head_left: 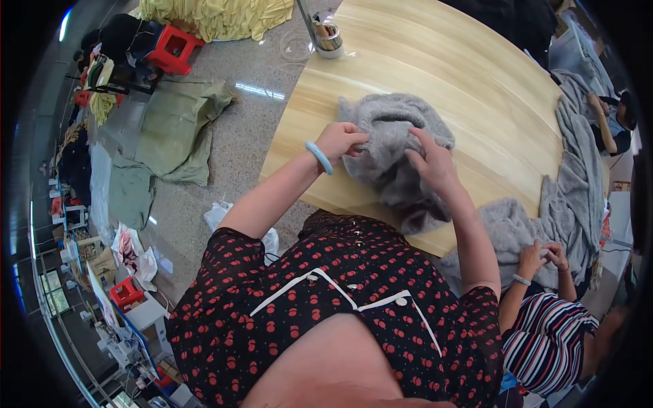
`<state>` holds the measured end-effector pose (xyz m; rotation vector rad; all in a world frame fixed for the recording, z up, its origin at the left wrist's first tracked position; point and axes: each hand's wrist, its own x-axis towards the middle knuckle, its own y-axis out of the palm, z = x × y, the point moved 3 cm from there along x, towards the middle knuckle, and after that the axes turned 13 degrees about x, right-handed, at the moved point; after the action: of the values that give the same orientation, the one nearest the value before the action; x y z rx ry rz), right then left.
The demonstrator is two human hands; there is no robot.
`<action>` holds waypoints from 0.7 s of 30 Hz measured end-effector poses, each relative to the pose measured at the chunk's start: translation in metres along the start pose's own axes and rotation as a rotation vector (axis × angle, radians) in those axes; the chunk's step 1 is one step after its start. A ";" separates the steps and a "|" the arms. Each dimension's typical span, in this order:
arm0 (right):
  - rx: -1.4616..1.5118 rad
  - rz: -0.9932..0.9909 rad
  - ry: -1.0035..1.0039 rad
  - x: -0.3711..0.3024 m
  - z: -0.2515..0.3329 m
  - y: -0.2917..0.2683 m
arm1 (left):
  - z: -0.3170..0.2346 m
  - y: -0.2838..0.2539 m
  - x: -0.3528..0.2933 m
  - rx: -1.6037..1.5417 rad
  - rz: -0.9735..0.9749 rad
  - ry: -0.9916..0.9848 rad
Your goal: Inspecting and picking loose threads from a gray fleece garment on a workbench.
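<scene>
A fuzzy grey knitted garment (394,146) lies bunched on the near left part of the wooden table, part of it hanging at the edge close to my body. My left hand (340,144), with a pale blue bangle at the wrist, pinches the garment's left side between thumb and fingers. On the other side, my right hand (434,162) rests against the fabric with thumb and forefinger apart. A dark fold opens in the cloth between my hands.
The wooden table (476,88) curves ahead, with a jar of tools (329,39) at its far left corner. Grey knits (575,163) heap along the right edge, where co-workers' hands (537,255) handle them. A red stool (174,49) and green sacks (170,132) stand left.
</scene>
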<state>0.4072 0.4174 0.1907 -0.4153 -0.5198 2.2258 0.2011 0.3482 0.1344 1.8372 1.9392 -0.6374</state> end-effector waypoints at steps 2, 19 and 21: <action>0.003 0.040 0.066 0.007 0.008 0.010 | -0.007 0.003 -0.007 -0.018 -0.018 0.026; 0.111 -0.043 -0.120 0.034 0.039 0.038 | -0.024 0.020 -0.022 -0.060 -0.213 0.358; 0.104 -0.102 -0.184 0.036 0.039 0.041 | -0.021 0.024 -0.019 -0.064 -0.272 0.430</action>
<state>0.3411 0.4116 0.1995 -0.1276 -0.5072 2.1925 0.2263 0.3456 0.1612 1.7958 2.4827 -0.2620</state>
